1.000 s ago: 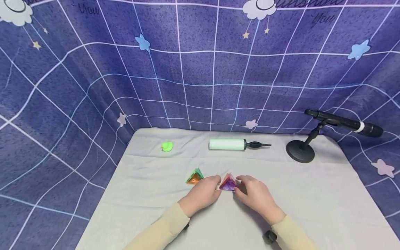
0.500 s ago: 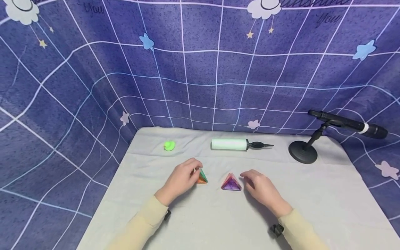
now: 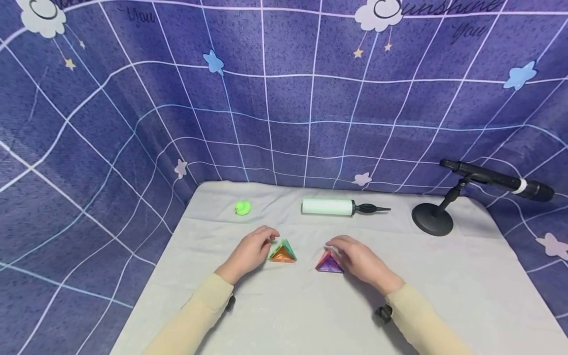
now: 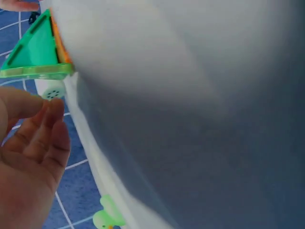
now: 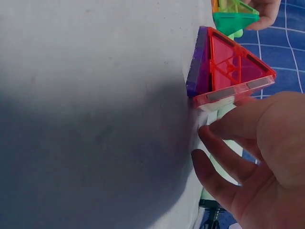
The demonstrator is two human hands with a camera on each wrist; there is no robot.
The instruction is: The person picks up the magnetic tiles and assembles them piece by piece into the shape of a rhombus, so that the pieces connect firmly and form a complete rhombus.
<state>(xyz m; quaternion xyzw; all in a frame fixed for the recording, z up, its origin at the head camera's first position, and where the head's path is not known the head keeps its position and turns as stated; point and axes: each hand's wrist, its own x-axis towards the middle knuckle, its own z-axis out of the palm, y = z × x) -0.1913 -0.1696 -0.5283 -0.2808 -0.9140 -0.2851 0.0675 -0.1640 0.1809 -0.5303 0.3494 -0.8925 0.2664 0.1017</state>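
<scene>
Two small pyramids of translucent triangular magnetic tiles stand on the white cloth. The left pyramid [image 3: 282,254] shows an orange face and green sides; the right pyramid [image 3: 330,263] has a purple face and red sides. My left hand [image 3: 247,251] is just left of the green-orange one, its fingers loosely bent and holding nothing. In the left wrist view a gap shows between the thumb and the green tile [image 4: 35,47]. Beside the red-purple pyramid is my right hand [image 3: 361,259], fingers relaxed and apart. In the right wrist view its thumb and index finger lie close by the red tile [image 5: 238,67].
A lime-green toy duck [image 3: 242,207] sits at the back left. Behind the pyramids lies a white hand pump [image 3: 328,207] with a black nozzle. A black microphone on a stand [image 3: 432,219] occupies the back right. Purple patterned curtain [image 3: 284,98] borders the table.
My left hand has left the red-purple pyramid, reached the green-orange one and drawn back to its left side. My right hand moved slightly off the red-purple pyramid, then back close to it.
</scene>
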